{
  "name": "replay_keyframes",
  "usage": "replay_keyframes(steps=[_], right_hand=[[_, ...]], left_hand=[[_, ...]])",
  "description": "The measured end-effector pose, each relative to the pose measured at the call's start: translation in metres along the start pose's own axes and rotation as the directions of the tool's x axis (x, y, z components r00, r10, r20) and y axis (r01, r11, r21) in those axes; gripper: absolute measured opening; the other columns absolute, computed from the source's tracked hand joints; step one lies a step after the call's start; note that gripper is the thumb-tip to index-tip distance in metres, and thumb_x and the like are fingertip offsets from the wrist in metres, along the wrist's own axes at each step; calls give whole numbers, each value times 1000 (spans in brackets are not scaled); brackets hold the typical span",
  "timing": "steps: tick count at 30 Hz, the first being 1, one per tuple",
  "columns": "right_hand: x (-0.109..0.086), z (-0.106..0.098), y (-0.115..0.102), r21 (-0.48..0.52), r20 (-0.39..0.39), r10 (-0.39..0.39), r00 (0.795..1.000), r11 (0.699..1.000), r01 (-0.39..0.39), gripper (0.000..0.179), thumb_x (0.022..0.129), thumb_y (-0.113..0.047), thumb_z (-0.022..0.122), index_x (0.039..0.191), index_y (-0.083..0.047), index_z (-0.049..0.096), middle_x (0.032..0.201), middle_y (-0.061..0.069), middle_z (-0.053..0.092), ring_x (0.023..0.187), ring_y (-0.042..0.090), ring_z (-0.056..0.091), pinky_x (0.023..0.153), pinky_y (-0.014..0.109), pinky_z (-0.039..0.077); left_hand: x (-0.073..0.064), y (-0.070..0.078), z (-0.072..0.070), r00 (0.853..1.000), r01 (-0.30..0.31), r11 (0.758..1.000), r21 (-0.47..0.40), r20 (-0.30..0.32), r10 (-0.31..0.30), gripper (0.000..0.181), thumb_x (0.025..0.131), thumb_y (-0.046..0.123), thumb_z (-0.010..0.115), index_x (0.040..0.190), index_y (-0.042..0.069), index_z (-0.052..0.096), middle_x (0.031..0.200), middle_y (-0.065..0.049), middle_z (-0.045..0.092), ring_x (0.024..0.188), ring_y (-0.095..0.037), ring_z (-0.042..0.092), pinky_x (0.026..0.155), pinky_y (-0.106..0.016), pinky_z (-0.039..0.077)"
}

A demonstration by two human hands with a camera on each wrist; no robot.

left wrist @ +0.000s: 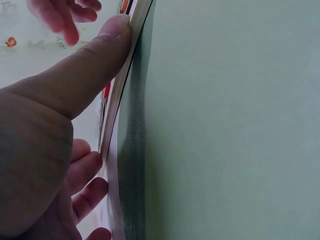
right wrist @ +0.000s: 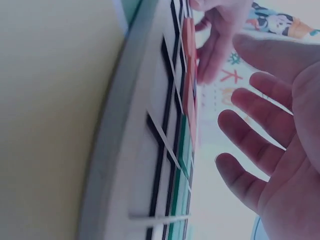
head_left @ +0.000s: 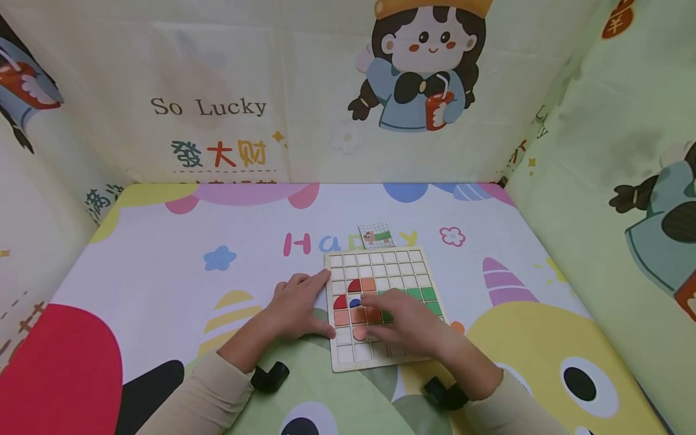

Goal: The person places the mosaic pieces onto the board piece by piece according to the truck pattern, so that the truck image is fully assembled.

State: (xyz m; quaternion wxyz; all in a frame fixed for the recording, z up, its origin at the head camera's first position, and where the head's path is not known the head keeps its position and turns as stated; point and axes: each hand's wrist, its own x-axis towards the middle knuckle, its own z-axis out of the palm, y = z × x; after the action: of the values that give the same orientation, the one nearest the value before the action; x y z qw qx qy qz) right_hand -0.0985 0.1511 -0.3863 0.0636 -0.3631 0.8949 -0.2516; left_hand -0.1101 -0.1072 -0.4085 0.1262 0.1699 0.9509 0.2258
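A wooden grid board (head_left: pixel 348 365) lies on the patterned tabletop with coloured pieces in several of its squares. Against its left edge rests my left hand (head_left: pixel 298 308), thumb at the lower part and fingers higher up; the left wrist view shows the thumb (left wrist: pixel 112 42) touching the rim. Over the middle of the board hovers my right hand (head_left: pixel 409 321), fingers loosely bent and, in the right wrist view, nothing between them. Left of it show red rounded pieces (head_left: pixel 354 286), a blue piece (head_left: pixel 355 303) and a round salmon piece (head_left: pixel 360 333). Green squares (head_left: pixel 429 294) sit on the right, partly hidden by that hand.
Just beyond the board's far edge lies a small card (head_left: pixel 376 234) printed with a gridded animal picture. Printed cloth walls (head_left: pixel 310 90) stand at the back and both sides. A black device (head_left: pixel 270 377) is at the left wrist, another (head_left: pixel 446 394) at the right.
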Motion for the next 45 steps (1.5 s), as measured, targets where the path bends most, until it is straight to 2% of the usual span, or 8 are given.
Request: replay_keyframes(steps=[4, 12, 18, 24, 31, 36, 39, 45], right_hand=[[-5, -6, 5, -9, -29, 4, 1000, 1000, -4, 47, 89, -20, 77, 134, -9, 64, 132, 4, 64, 120, 26, 59, 99, 45, 48], [-21, -15, 18, 2, -65, 136, 989, 991, -136, 58, 85, -22, 81, 138, -8, 61, 138, 10, 60, 125, 32, 55, 101, 52, 45], [-39, -21, 35, 16, -126, 189, 974, 982, -189, 57, 83, -18, 84, 134, -5, 62, 134, 11, 62, 121, 33, 58, 100, 55, 45], [-60, -29, 49, 11, -169, 265, 949, 964, -267, 56, 83, -21, 84, 132, -5, 63, 125, 10, 66, 108, 30, 64, 94, 55, 48], [-82, -36, 57, -4, -191, 373, 908, 925, -380, 54, 83, -27, 83, 129, -6, 66, 107, 6, 68, 100, 29, 63, 85, 51, 50], [-94, -38, 63, -7, -186, 438, 880, 895, -447, 51, 81, -26, 84, 126, -6, 68, 104, 7, 69, 96, 28, 63, 81, 49, 51], [-99, -39, 67, -18, -198, 444, 874, 890, -456, 49, 81, -26, 84, 123, -7, 69, 101, 6, 69, 93, 27, 63, 78, 45, 51], [-106, -39, 72, -12, -194, 442, 876, 891, -453, 44, 84, -31, 82, 120, -8, 71, 101, 4, 70, 92, 25, 63, 77, 44, 50]], left_hand=[[0, 0, 0, 1000, 6, 1000, 0, 3, -6, 114, 65, 58, 88, 155, 16, 33, 146, -5, 51, 133, -34, 37, 100, -55, 32], [-1, 0, 0, 1000, 2, 1000, -12, 4, -2, 114, 66, 57, 88, 156, 16, 32, 146, -4, 51, 133, -33, 37, 101, -55, 31], [-1, -1, 0, 1000, -1, 1000, -13, 3, 1, 113, 66, 58, 88, 156, 17, 32, 145, -3, 51, 133, -33, 37, 100, -55, 31], [0, -1, 0, 1000, -4, 1000, -8, 2, 4, 114, 65, 58, 88, 156, 17, 32, 145, -3, 51, 133, -32, 36, 100, -54, 32], [0, -2, 0, 1000, -13, 1000, -2, 1, 13, 114, 66, 58, 88, 156, 17, 32, 146, -4, 50, 133, -32, 36, 100, -55, 32], [0, -2, 1, 1000, -21, 1000, 2, -5, 21, 113, 66, 58, 88, 156, 16, 32, 146, -4, 50, 133, -32, 37, 99, -55, 32], [0, -1, 0, 1000, -21, 1000, 0, -7, 21, 113, 66, 58, 88, 155, 16, 33, 145, -4, 51, 133, -32, 37, 99, -55, 32], [0, -1, 0, 1000, -12, 1000, 3, -4, 12, 113, 66, 58, 88, 156, 16, 32, 146, -4, 50, 133, -32, 37, 100, -55, 32]])
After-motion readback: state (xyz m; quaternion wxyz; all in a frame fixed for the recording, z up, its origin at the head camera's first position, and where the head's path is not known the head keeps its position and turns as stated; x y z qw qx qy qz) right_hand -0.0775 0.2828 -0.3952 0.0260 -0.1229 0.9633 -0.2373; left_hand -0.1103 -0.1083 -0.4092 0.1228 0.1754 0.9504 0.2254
